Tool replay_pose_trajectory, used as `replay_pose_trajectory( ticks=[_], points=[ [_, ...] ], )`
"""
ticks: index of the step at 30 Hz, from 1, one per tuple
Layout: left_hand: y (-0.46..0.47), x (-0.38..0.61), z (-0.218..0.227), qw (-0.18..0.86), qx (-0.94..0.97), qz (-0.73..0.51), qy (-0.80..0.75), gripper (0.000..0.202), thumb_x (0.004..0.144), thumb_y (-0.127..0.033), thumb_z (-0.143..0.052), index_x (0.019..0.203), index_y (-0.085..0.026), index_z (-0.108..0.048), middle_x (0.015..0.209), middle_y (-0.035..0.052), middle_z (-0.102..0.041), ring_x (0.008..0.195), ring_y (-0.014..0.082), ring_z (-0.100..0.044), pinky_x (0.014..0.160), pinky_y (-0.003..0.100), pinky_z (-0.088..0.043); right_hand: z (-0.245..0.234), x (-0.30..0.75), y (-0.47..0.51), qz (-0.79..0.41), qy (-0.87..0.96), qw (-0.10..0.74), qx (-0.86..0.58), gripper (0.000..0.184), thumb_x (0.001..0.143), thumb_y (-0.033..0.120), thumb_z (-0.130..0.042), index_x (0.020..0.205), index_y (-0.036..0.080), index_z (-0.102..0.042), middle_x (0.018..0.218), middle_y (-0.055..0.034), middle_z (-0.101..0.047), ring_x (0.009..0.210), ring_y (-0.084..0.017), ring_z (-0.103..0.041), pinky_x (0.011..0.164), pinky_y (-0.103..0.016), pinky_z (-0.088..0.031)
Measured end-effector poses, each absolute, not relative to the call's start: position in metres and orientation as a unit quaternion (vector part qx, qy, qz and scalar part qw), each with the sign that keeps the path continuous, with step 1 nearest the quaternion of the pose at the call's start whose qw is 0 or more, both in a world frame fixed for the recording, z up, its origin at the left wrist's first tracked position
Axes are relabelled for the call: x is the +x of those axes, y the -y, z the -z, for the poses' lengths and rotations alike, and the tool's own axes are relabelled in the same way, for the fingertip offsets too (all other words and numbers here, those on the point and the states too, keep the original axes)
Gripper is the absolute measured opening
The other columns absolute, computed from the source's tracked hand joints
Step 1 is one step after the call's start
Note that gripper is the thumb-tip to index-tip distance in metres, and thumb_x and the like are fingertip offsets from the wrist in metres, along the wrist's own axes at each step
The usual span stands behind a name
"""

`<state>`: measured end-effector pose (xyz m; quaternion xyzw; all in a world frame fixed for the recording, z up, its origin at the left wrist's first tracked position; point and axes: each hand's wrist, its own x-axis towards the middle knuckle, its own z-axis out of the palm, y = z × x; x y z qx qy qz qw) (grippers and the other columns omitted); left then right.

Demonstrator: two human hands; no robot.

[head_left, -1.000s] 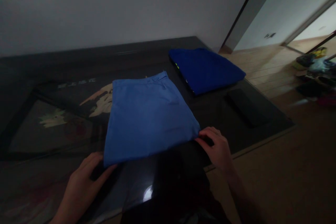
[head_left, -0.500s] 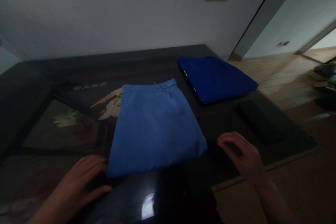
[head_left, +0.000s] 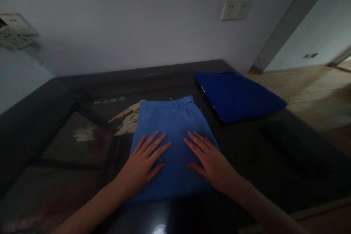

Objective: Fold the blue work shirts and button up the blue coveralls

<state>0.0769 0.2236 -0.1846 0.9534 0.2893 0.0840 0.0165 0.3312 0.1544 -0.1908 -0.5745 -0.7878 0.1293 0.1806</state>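
A light blue garment (head_left: 175, 120) with a buttoned waistband lies flat on the dark, glossy table (head_left: 153, 80), its waistband toward the wall; I cannot tell whether it is a skirt or trousers. My left hand (head_left: 145, 162) rests on its left half, fingers spread and pointing up and inward. On the right half lies my right hand (head_left: 210, 159), also flat with fingers apart and a ring on one finger. Neither hand grasps the cloth. Both wrists cover part of the garment's lower sides.
A folded dark blue cloth (head_left: 238, 97) lies at the back right of the table. To the right is a dark flat block (head_left: 293, 146). A white wall with sockets (head_left: 236, 10) stands behind. Wooden floor (head_left: 307, 91) shows beyond the table's right edge.
Both hands have moved inward from beside the light blue garment onto its surface. The right hand's pinched fingers have spread out. The camera view has shifted, so the scene sits slightly lower and further right.
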Motion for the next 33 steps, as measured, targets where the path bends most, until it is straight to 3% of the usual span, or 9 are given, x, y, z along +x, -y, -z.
replay_pose_trajectory(
  ticks=[4,11,16,20,23,27,33],
  points=[
    [-0.222,0.065,0.209,-0.027,0.955,-0.068,-0.288,0.055,0.093,-0.04,-0.045,0.145,-0.034,-0.03,0.152,0.0017,-0.031,0.139,0.025,-0.029,0.113,0.049,-0.026,0.212,0.34,-0.157,-0.129,0.8,0.13,-0.571,0.061,0.092,0.052,-0.044,0.147,0.031,-0.028,0.153,-0.0042,-0.026,0.141,-0.026,-0.024,0.111,-0.053,-0.029],
    [-0.219,0.061,0.213,-0.033,0.949,-0.079,-0.304,0.056,0.092,-0.039,-0.047,0.145,-0.035,-0.03,0.152,-0.0002,-0.031,0.138,0.025,-0.032,0.112,0.047,-0.03,0.214,0.342,-0.156,-0.124,0.806,0.135,-0.563,0.064,0.092,0.05,-0.045,0.149,0.033,-0.019,0.154,-0.0031,-0.021,0.141,-0.027,-0.023,0.111,-0.053,-0.03],
    [-0.22,0.061,0.205,0.006,0.949,-0.077,-0.305,0.057,0.092,-0.04,-0.047,0.145,-0.032,-0.03,0.149,0.0028,-0.038,0.135,0.026,-0.037,0.106,0.048,-0.041,0.206,0.351,-0.161,-0.165,0.809,0.138,-0.547,0.058,0.091,0.051,-0.047,0.144,0.032,-0.034,0.151,-0.004,-0.032,0.138,-0.027,-0.03,0.108,-0.053,-0.035],
    [-0.236,0.071,0.18,0.075,0.925,-0.119,-0.352,0.041,0.095,-0.03,-0.04,0.137,-0.031,-0.045,0.148,0.0031,-0.038,0.133,0.0226,-0.041,0.102,0.044,-0.046,0.188,0.357,-0.184,-0.147,0.788,0.199,-0.564,0.049,0.093,0.048,-0.044,0.137,0.027,-0.047,0.145,-0.0066,-0.042,0.135,-0.025,-0.037,0.108,-0.051,-0.037],
    [-0.266,0.086,0.174,0.08,0.909,-0.154,-0.378,0.038,0.096,-0.026,-0.035,0.13,-0.027,-0.052,0.149,0.005,-0.037,0.136,0.0232,-0.036,0.108,0.047,-0.039,0.182,0.351,-0.221,-0.095,0.789,0.238,-0.558,0.05,0.094,0.047,-0.043,0.139,0.025,-0.045,0.148,-0.0083,-0.038,0.137,-0.025,-0.032,0.111,-0.052,-0.031],
    [-0.304,0.097,0.197,0.006,0.895,-0.135,-0.426,0.043,0.095,-0.032,-0.039,0.137,-0.025,-0.046,0.149,0.0085,-0.037,0.141,0.0281,-0.025,0.112,0.057,-0.024,0.197,0.338,-0.277,-0.055,0.79,0.189,-0.58,0.061,0.092,0.054,-0.04,0.142,0.019,-0.04,0.151,-0.0119,-0.031,0.14,-0.029,-0.024,0.111,-0.055,-0.025],
    [-0.312,0.082,0.228,-0.011,0.892,-0.105,-0.44,0.049,0.096,-0.035,-0.037,0.144,-0.033,-0.032,0.155,0.006,-0.025,0.141,0.0277,-0.024,0.111,0.055,-0.026,0.227,0.343,-0.31,-0.042,0.795,0.148,-0.587,0.056,0.095,0.052,-0.033,0.142,0.021,-0.041,0.149,-0.0101,-0.035,0.139,-0.027,-0.027,0.112,-0.055,-0.019]
  ],
)
